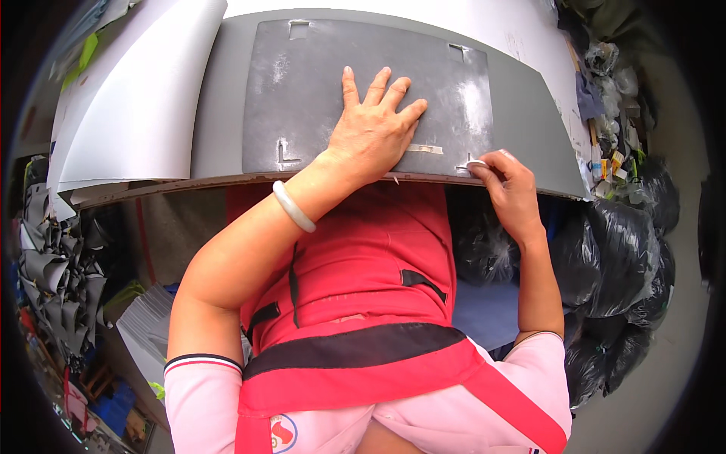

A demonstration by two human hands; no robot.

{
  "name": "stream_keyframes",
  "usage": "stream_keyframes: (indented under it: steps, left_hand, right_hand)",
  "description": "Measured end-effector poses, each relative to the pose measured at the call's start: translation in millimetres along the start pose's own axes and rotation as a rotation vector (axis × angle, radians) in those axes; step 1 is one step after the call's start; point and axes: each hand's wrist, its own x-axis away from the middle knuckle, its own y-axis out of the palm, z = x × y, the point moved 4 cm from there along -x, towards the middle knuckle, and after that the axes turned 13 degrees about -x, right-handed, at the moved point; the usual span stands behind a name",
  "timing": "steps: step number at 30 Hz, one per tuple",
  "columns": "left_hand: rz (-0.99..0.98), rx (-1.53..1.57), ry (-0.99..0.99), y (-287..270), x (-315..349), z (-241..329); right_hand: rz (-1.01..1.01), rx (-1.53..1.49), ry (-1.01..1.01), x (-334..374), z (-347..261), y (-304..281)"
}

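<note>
A dark grey rectangular template [299,102] with small cutouts near its corners lies on a larger grey sheet [533,113] at the table's front edge. My left hand [374,132] presses flat on the template's middle, fingers spread. At its near right corner, my right hand [513,181] pinches a thin white piece of chalk [476,163], which is at the cutout there; the fingers partly hide it. White powdery smears mark the template around the cutouts and along its right side. A short strip of tape [425,150] is stuck near its front edge.
A curled white sheet [136,113] covers the table's left part. Black plastic bags [620,257] are piled on the right, below plastic-wrapped clutter [605,83]. Stacked grey pieces [60,265] stand at the far left. My red apron [363,265] is against the table edge.
</note>
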Motion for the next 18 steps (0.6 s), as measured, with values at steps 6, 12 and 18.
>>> stream_keyframes:
  steps: [6, 12, 18]
  left_hand:
    - [0.012, 0.001, 0.001, 1, -1, 1]
    - [0.004, -0.004, -0.001, 1, 0, -1]
    - [-0.008, 0.015, 0.001, -4, -3, 0]
  right_hand:
    - [0.136, -0.346, 0.238, 2, 9, 8]
    - [-0.119, -0.044, 0.313, -9, -10, -5]
    - [0.061, -0.169, 0.124, -74, -8, -23]
